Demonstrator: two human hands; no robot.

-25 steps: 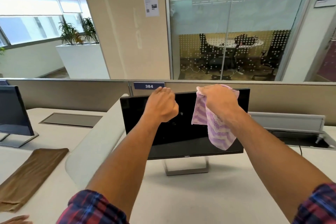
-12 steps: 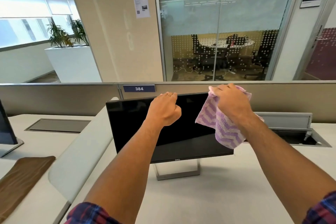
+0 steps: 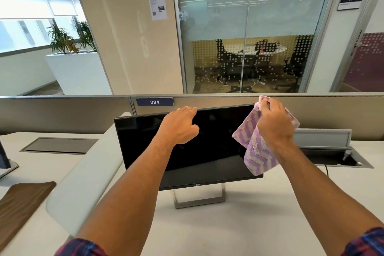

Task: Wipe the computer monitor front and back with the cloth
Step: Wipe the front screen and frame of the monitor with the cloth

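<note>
A black Dell monitor (image 3: 207,151) stands on a silver stand on the white desk (image 3: 239,224), screen facing me. My left hand (image 3: 178,125) is at the middle of its top edge, with the fingers hooked over the edge and the thumb in front of the screen. My right hand (image 3: 274,122) pinches a purple and white striped cloth (image 3: 256,151) at the monitor's top right corner. The cloth hangs down over the right end of the screen.
A beige partition with a "384" label (image 3: 154,102) runs behind the monitor. A curved white divider (image 3: 83,172) stands to the left, with a brown mat (image 3: 20,201) and another monitor's foot (image 3: 6,166) beyond it. An open cable tray (image 3: 340,158) lies at the right.
My right hand has carried the cloth rightward along the top edge to the monitor's right corner. My left hand's fingers have stretched out from a fist over the top edge.
</note>
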